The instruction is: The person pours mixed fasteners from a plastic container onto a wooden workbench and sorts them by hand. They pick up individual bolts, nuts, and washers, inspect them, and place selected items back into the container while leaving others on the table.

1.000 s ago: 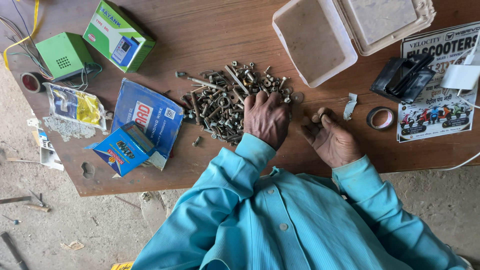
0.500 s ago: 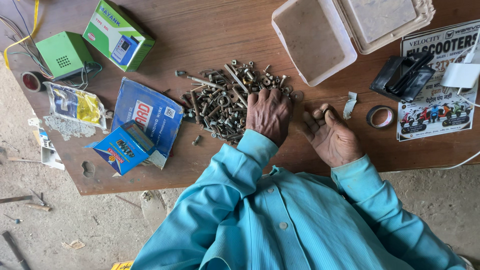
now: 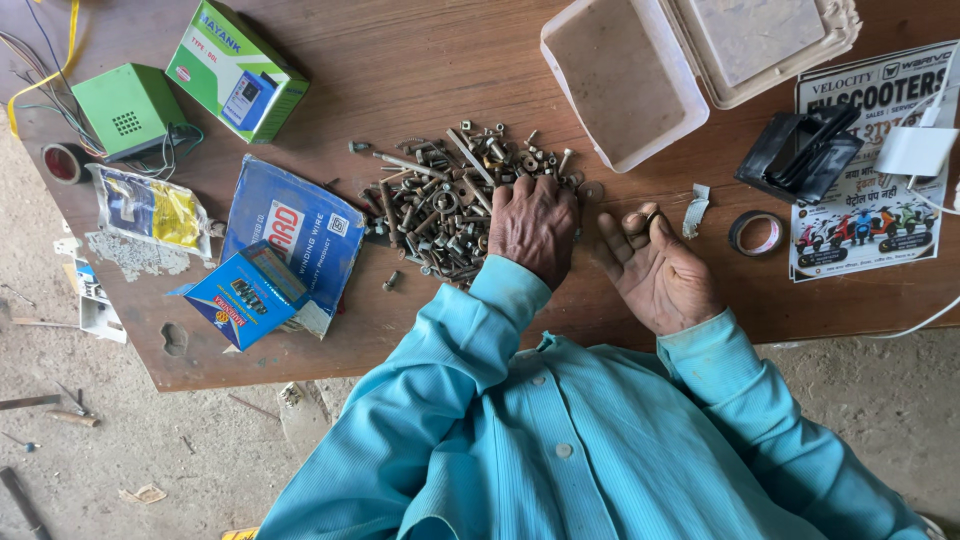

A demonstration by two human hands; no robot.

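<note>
A pile of rusty bolts, nuts and screws (image 3: 445,200) lies on the brown wooden table (image 3: 400,60). My left hand (image 3: 535,228) rests palm down on the pile's right edge, fingers spread among the pieces. Just to its right, my right hand (image 3: 655,268) is turned palm up over the table, its fingers curled around a small metal piece (image 3: 645,215) at the fingertips. Turquoise sleeves cover both arms.
An open dusty white plastic box (image 3: 620,80) with its lid stands beyond the hands. A tape roll (image 3: 757,232), a black holder (image 3: 805,152), a white charger (image 3: 915,150) and a leaflet lie right. Green boxes (image 3: 235,68), a blue packet (image 3: 295,230) and wires lie left.
My right hand has opened a little and turned its palm further up. My left hand stays on the pile, its fingers shifting only slightly.
</note>
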